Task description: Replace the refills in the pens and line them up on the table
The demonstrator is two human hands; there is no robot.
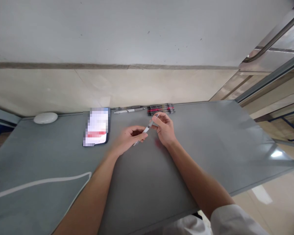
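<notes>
Left hand (127,139) and right hand (167,131), fingers (144,135) closed around a white pen (146,130), dark mark (148,126) unreadable

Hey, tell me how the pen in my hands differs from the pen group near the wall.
The held pen is between your left hand and right hand; the pen group lies on the gray table.
The held pen slants in view; the pen group lies roughly along the wall.
The held pen looks mostly white and gray; the pen group looks dark with red.
Both show slim shapes.
</notes>
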